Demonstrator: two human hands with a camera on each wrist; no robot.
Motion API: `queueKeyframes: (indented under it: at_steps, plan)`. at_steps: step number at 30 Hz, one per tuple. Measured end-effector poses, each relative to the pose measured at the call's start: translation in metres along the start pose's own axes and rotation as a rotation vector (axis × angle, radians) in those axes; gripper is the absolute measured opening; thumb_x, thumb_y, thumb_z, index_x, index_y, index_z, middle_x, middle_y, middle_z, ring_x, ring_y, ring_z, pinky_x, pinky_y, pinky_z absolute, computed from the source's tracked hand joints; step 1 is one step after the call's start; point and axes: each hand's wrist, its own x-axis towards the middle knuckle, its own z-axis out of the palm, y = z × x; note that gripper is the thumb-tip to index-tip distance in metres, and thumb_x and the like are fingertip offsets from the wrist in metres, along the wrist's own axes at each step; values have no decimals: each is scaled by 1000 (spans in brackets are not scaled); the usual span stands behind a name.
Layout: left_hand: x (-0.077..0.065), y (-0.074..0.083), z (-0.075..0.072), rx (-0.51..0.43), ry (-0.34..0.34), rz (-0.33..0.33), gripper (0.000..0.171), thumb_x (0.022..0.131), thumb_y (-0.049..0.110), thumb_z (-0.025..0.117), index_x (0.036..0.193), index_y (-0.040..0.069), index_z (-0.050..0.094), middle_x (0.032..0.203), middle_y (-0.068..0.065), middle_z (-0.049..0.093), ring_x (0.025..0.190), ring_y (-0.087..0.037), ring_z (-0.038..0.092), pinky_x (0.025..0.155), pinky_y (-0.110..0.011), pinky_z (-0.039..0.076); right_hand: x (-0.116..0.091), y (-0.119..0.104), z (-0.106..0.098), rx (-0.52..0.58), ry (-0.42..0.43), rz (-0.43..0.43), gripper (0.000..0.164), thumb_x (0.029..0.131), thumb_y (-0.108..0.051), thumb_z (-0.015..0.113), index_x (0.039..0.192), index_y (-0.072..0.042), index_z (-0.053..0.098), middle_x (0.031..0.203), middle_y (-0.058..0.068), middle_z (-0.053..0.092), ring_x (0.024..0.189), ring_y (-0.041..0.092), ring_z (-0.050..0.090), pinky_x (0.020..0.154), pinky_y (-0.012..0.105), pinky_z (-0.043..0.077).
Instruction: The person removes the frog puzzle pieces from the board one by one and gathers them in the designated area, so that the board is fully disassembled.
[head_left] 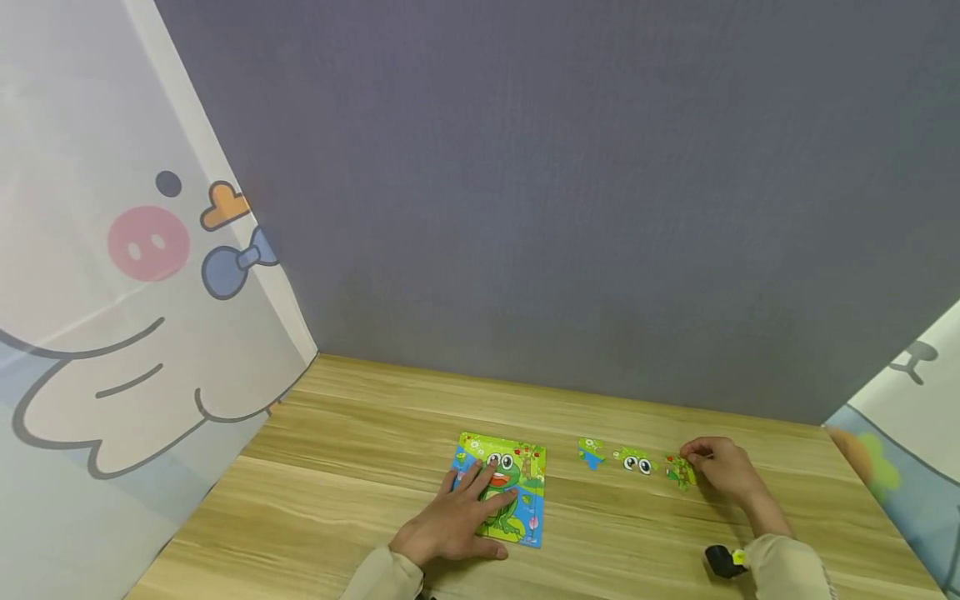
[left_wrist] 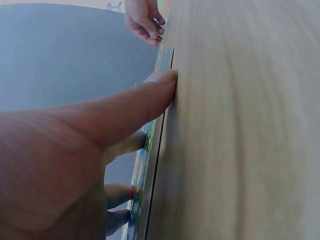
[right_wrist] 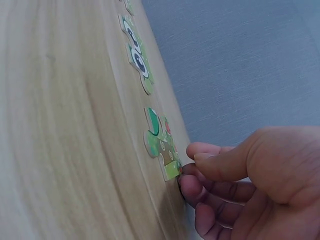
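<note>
A frog puzzle (head_left: 531,492) in a rectangular board lies flat on the table in the head view. My left hand (head_left: 459,515) rests on it with fingers spread, covering part of the frog; the thumb reaches the near edge. In the left wrist view that thumb (left_wrist: 160,85) lies along the board's side. At the right, a puzzle piece with a tree (right_wrist: 162,145) lies on the table, its edge at the curled fingertips of my right hand (head_left: 723,468). Thumb and fingers hold that edge; the exact contact is partly hidden.
Between the board and my right hand lie a puzzle piece with two eyes (head_left: 637,463) and a blue-and-green piece (head_left: 591,452). A grey partition (head_left: 555,250) rises behind the wooden table (head_left: 337,450). A small black object (head_left: 722,561) is beside my right sleeve.
</note>
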Motion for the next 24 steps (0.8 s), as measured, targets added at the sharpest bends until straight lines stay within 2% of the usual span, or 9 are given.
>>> queueKeyframes:
  at_steps: [4,9,16,24]
  plan:
    - [0,0,0,-5,1,0,78,86,58,68,154,33,38,169,-15,18,155,-42,20,119,-67,23,0,-3,0,-23,34,-28,17,95,-1,58,104,3,72,98,17,75,87,25,68,72,36,53]
    - [0,0,0,-4,6,6,77,87,58,68,154,32,40,168,-16,20,154,-43,21,118,-68,25,-3,-17,-1,-24,57,-79,20,95,-5,60,109,5,70,102,21,74,91,33,70,74,42,57]
    - [1,1,-1,-20,12,10,78,86,56,70,153,30,40,168,-17,19,154,-44,21,117,-69,26,-4,-49,1,17,45,-108,22,96,-8,62,114,4,69,102,17,74,85,24,70,66,30,55]
    - [-4,0,-6,-32,39,-1,83,84,55,74,154,27,39,167,-19,20,153,-48,21,115,-70,27,1,-95,18,84,29,-164,24,97,-11,64,116,2,69,105,14,74,86,20,69,69,29,55]
